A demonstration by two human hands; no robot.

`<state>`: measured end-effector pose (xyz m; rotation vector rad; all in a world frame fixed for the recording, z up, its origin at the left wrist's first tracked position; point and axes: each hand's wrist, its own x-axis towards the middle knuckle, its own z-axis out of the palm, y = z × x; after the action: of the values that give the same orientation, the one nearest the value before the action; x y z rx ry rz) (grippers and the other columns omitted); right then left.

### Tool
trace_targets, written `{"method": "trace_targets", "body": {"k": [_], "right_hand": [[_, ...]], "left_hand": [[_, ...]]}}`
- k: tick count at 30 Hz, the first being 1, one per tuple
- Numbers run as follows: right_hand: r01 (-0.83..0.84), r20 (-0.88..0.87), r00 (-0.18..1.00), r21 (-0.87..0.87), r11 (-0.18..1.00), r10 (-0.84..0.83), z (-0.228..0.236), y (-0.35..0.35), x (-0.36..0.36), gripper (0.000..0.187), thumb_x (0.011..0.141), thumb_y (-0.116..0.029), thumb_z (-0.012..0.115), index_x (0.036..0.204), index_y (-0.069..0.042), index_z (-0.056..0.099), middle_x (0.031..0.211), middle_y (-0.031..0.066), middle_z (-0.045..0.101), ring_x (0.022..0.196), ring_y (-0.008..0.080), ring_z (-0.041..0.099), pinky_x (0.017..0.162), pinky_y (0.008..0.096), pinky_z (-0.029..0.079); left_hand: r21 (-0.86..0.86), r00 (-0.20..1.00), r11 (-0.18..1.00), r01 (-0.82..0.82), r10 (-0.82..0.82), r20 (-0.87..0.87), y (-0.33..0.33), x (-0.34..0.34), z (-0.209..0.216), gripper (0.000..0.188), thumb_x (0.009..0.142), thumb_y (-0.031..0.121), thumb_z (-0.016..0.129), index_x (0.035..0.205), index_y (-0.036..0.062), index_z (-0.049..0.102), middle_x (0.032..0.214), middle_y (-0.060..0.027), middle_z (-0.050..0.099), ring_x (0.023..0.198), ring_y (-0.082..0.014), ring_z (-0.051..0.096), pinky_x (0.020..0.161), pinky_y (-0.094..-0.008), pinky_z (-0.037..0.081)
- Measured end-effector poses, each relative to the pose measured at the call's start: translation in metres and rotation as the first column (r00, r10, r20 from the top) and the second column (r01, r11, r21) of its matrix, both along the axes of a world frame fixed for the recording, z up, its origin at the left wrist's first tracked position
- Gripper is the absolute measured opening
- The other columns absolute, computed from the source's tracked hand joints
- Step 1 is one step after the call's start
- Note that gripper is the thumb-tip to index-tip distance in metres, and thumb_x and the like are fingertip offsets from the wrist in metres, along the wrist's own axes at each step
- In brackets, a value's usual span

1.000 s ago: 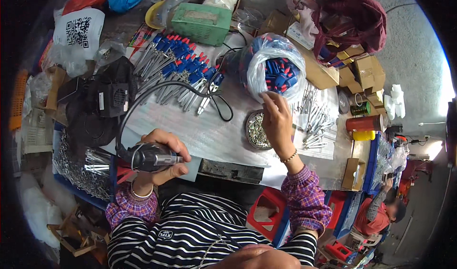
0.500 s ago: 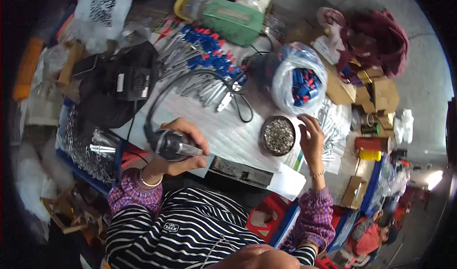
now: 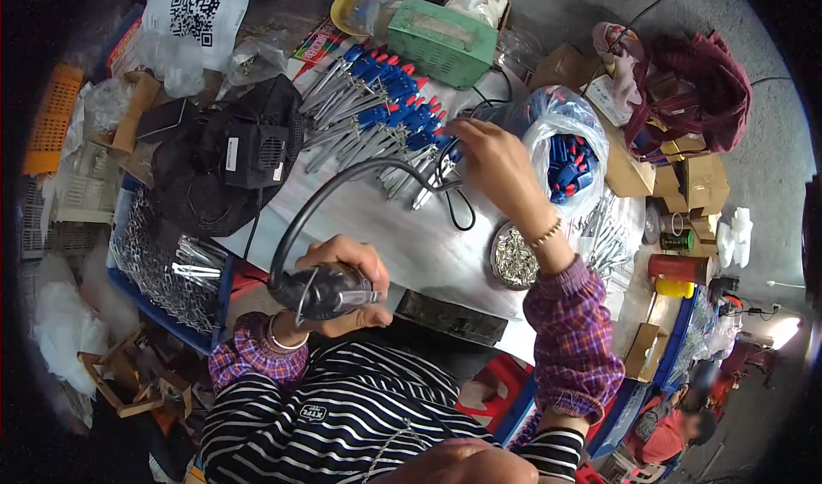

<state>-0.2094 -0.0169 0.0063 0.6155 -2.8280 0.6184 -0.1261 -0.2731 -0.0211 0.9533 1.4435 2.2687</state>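
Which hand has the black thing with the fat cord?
The left hand, wrapped around the black corded tool. The right hand is apart from it, farther forward, near the blue-handled tools.

The left hand [image 3: 353, 257] is gripping a black tool [image 3: 330, 296] — the right hand [image 3: 501, 166] is hovering over the counter [image 3: 342, 219], fingers [image 3: 467, 131] beside blue handles [image 3: 415, 118], contact unclear. A bowl [image 3: 494, 261] is sitting near a bag [image 3: 539, 142].
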Motion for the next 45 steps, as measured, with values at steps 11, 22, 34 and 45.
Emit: {"method": "trace_targets", "body": {"k": [11, 22, 34, 45], "right_hand": [[-0.129, 0.018, 0.992, 0.233, 0.964, 0.128, -0.038, -0.021, -0.025, 0.028, 0.071, -0.014, 0.068, 0.098, -0.008, 0.061, 0.088, 0.0108, 0.061, 0.087, 0.0294, 0.059, 0.073, 0.0401, 0.049], [0.094, 0.0, 0.995, -0.284, 0.954, -0.098, 0.043, 0.013, 0.034, 0.032, 0.068, 0.0, 0.071, 0.099, 0.0, 0.063, 0.091, 0.0159, 0.065, 0.08, 0.0262, 0.066, 0.071, 0.0323, 0.053], [0.316, 0.446, 0.786, -0.885, -0.343, -0.427, 0.027, 0.11, 0.297, 0.039, 0.078, -0.002, 0.059, 0.115, 0.006, 0.051, 0.096, 0.0091, 0.059, 0.083, 0.0145, 0.059, 0.075, 0.0251, 0.049], [0.563, 0.757, 0.566, -0.644, -0.518, -0.326, -0.083, 0.063, 0.41, 0.024, 0.085, -0.011, 0.061, 0.106, 0.002, 0.059, 0.083, 0.0063, 0.064, 0.069, 0.0107, 0.063, 0.056, 0.0198, 0.048]], "left_hand": [[0.055, 0.994, 0.995, -0.089, 0.092, -0.053, 0.001, -0.005, -0.009, 0.043, 0.069, 0.011, 0.082, 0.092, 0.0036, 0.046, 0.068, -0.0058, 0.059, 0.058, -0.0123, 0.057, 0.052, -0.0226, 0.043], [0.154, 0.995, 0.988, 0.024, -0.039, 0.096, 0.01, -0.006, 0.0, 0.044, 0.073, 0.007, 0.077, 0.097, 0.0051, 0.041, 0.074, -0.0098, 0.057, 0.07, -0.0174, 0.056, 0.065, -0.0288, 0.047], [0.134, 0.969, 0.967, 0.217, -0.23, 0.089, 0.036, -0.015, 0.029, 0.037, 0.078, 0.014, 0.068, 0.098, 0.0066, 0.037, 0.07, -0.0097, 0.052, 0.059, -0.0208, 0.052, 0.06, -0.0373, 0.043], [0.114, 0.845, 0.839, 0.533, -0.519, -0.13, 0.173, 0.046, 0.035, 0.035, 0.081, 0.014, 0.066, 0.098, 0.0078, 0.035, 0.076, -0.011, 0.053, 0.065, -0.0231, 0.055, 0.064, -0.0399, 0.045]]}}
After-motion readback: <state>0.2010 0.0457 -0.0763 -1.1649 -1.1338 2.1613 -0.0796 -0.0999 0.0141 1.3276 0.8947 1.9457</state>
